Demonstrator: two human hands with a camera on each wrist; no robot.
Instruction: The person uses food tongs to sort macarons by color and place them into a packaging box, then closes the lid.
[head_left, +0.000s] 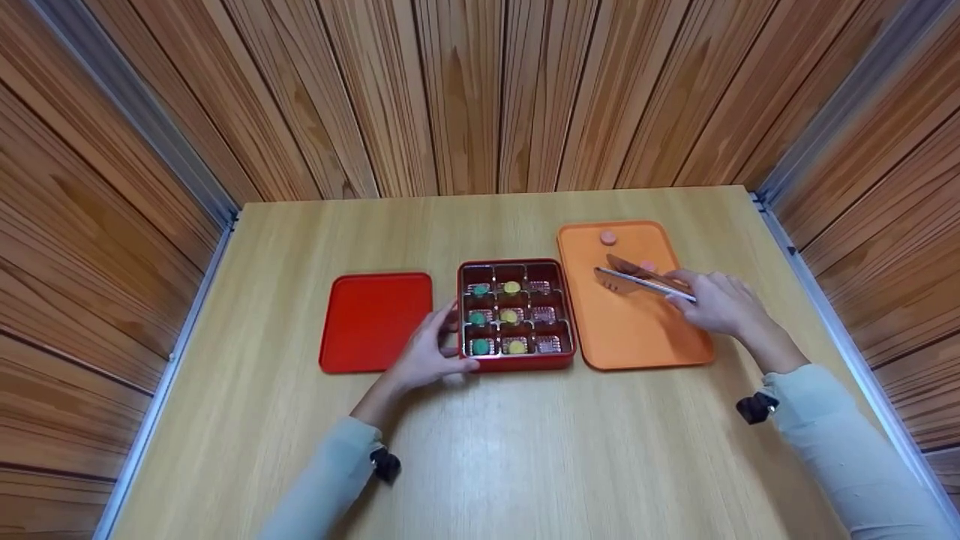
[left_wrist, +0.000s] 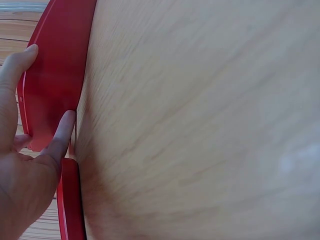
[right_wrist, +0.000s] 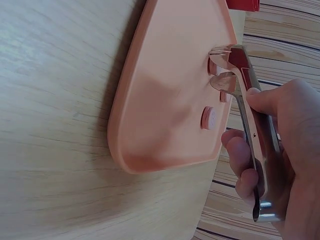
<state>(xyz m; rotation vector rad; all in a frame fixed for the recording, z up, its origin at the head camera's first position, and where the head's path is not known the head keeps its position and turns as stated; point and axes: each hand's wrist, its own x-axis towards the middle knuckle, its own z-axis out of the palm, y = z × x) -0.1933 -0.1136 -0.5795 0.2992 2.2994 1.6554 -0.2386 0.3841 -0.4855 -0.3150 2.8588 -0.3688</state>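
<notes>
A red box (head_left: pixel 525 363) with a clear divided insert stands mid-table. Green round pieces (head_left: pixel 479 318) lie down its left column and yellow ones (head_left: pixel 512 316) down the middle; the right column shows its ridged bottoms. My left hand (head_left: pixel 429 352) rests against the box's near left corner, thumb along the front wall, extended fingers at the left side. Metal tongs (right_wrist: pixel 261 145) are gripped in my right hand (head_left: pixel 716 301), their fork-like tips apart over the orange tray (head_left: pixel 637 330). Pink round pieces (right_wrist: pixel 208 118) lie on that tray, two of them close by the tips.
Left of the box lies a flat red lid or tray (head_left: pixel 375 322), close to the left hand. The orange tray sits just right of the box. Wood-patterned panels (head_left: pixel 450 97) enclose the table (head_left: pixel 510 450) at the back and sides.
</notes>
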